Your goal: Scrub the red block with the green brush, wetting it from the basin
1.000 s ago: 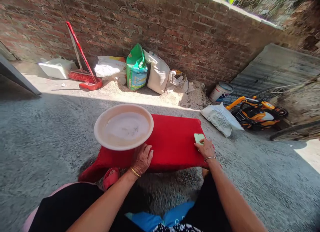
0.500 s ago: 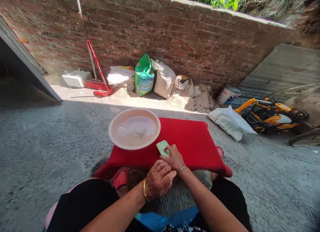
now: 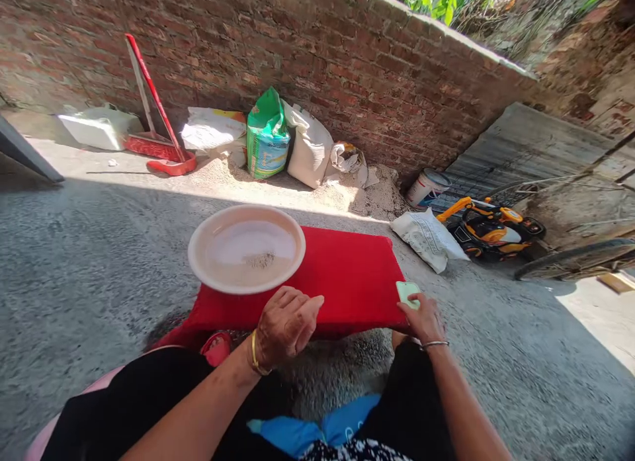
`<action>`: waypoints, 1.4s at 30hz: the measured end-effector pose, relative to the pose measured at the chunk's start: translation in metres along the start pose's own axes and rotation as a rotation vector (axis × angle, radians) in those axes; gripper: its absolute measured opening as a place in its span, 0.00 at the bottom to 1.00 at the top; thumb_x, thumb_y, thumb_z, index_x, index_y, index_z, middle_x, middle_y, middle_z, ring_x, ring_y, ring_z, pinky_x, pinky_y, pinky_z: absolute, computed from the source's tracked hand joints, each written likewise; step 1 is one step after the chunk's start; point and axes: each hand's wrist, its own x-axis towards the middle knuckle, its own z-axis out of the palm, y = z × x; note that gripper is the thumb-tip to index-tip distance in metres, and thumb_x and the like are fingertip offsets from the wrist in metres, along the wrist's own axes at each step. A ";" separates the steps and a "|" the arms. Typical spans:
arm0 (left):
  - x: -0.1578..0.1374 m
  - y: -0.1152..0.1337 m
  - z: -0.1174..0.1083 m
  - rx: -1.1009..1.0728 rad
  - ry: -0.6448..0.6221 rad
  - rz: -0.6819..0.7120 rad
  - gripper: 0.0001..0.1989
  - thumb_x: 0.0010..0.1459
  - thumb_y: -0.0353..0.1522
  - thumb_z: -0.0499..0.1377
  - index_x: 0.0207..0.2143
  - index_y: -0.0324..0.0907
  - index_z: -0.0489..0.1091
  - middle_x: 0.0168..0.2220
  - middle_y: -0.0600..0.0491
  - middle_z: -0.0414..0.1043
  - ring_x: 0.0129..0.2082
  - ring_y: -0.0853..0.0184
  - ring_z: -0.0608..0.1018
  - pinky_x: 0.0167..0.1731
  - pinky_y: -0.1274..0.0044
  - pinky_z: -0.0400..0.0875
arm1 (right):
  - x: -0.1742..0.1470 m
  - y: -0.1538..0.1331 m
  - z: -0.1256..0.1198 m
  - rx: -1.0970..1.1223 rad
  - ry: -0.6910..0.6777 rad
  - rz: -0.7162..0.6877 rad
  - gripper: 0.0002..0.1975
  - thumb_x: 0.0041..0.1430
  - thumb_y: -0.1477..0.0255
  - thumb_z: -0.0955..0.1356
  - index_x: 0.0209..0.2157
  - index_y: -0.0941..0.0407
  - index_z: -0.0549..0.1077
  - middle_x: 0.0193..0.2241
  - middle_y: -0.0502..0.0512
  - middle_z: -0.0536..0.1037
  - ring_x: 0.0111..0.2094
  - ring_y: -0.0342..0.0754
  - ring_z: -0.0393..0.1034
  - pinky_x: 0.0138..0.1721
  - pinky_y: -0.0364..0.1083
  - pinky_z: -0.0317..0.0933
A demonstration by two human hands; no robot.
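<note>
My right hand (image 3: 424,319) grips a pale-green phone (image 3: 407,293), a flat slab with rounded corners, at the right end of a bench draped in red cloth (image 3: 350,269). My left hand (image 3: 288,322) is curled into a loose fist over the cloth's near edge. Its thumb points right, and nothing shows in it. Just beyond that hand, a wide pale-pink basin (image 3: 218,276) stands on the left part of the cloth. Water fills it, with a patch of small dark specks near the middle.
Along the brick wall stand a white box (image 3: 99,127), a red broom (image 3: 153,97), a red dustpan (image 3: 173,165), a green bag (image 3: 268,137), a tan sack (image 3: 310,147) and a bucket (image 3: 429,186). A white sack (image 3: 429,239) and toy excavator (image 3: 491,229) lie right.
My right hand has moved right with the phone, from the middle of the cloth to its right end. My left hand, close against the right one before, is now apart from it.
</note>
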 end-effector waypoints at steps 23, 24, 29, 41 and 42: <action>0.006 -0.040 0.006 0.096 0.185 -0.572 0.11 0.61 0.31 0.50 0.44 0.41 0.66 0.35 0.51 0.76 0.30 0.71 0.77 0.35 0.78 0.70 | 0.004 0.067 -0.003 -0.081 0.035 0.128 0.20 0.50 0.59 0.68 0.42 0.56 0.71 0.37 0.61 0.68 0.43 0.58 0.66 0.42 0.53 0.59; 0.005 -0.037 0.009 0.082 0.154 -0.542 0.10 0.61 0.30 0.50 0.44 0.41 0.66 0.35 0.51 0.75 0.31 0.70 0.76 0.35 0.78 0.70 | -0.002 0.060 -0.003 -0.051 0.057 0.098 0.20 0.51 0.59 0.68 0.42 0.57 0.72 0.38 0.62 0.68 0.43 0.58 0.66 0.42 0.53 0.59; -0.004 -0.022 0.030 0.051 -0.102 -0.366 0.13 0.62 0.29 0.47 0.46 0.41 0.66 0.33 0.50 0.75 0.34 0.68 0.76 0.40 0.75 0.69 | -0.074 -0.049 0.035 0.289 -0.044 -0.478 0.16 0.52 0.62 0.68 0.42 0.54 0.71 0.40 0.56 0.66 0.41 0.49 0.66 0.43 0.47 0.61; -0.017 -0.018 0.028 0.274 -1.114 -0.391 0.18 0.56 0.35 0.57 0.49 0.43 0.67 0.53 0.41 0.63 0.51 0.51 0.69 0.48 0.60 0.64 | -0.035 0.045 0.013 0.199 -0.087 -0.049 0.15 0.46 0.63 0.69 0.35 0.56 0.69 0.37 0.56 0.70 0.41 0.54 0.66 0.39 0.49 0.59; -0.018 -0.019 0.028 0.266 -1.133 -0.391 0.18 0.55 0.35 0.58 0.49 0.43 0.68 0.53 0.41 0.64 0.52 0.51 0.69 0.49 0.59 0.63 | -0.030 0.056 0.005 0.158 -0.064 0.046 0.15 0.47 0.62 0.69 0.35 0.56 0.69 0.36 0.57 0.70 0.41 0.55 0.66 0.38 0.49 0.59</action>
